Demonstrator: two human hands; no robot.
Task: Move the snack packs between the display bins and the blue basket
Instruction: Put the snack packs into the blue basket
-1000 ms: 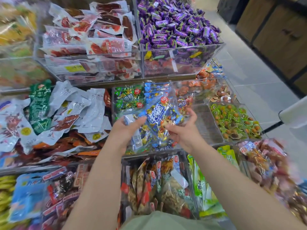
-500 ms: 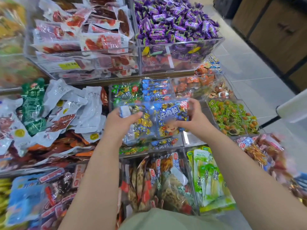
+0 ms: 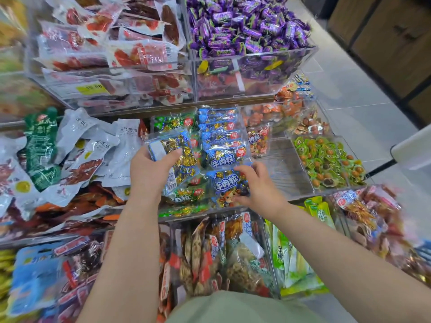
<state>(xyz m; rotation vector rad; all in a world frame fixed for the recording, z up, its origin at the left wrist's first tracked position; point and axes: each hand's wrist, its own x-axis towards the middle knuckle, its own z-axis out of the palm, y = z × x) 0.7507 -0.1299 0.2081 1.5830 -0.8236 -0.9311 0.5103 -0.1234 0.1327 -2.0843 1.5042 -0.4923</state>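
My left hand (image 3: 151, 169) grips a clear snack pack (image 3: 179, 157) of gold-wrapped pieces, holding it tilted over the green packs (image 3: 170, 121) in the middle display bin (image 3: 235, 210). My right hand (image 3: 258, 185) holds a blue beef-cube pack (image 3: 225, 185) by its right edge. That pack lies at the front of a row of matching blue packs (image 3: 218, 134) in the same bin. At the right edge, a blurred patch of blue (image 3: 422, 247) beside heaped packs may be the basket; I cannot tell.
A bare clear compartment (image 3: 283, 170) lies right of the blue packs, with green-wrapped nuts (image 3: 326, 162) beyond it. Purple candies (image 3: 245, 24) and red meat packs (image 3: 130, 50) fill the upper bins. White pouches (image 3: 93, 145) lie left, and tiled floor (image 3: 349, 85) lies right.
My right hand drew the blue pack away from the bundle and lowered it onto the front of the blue row. My left hand kept its pack and shifted slightly left.
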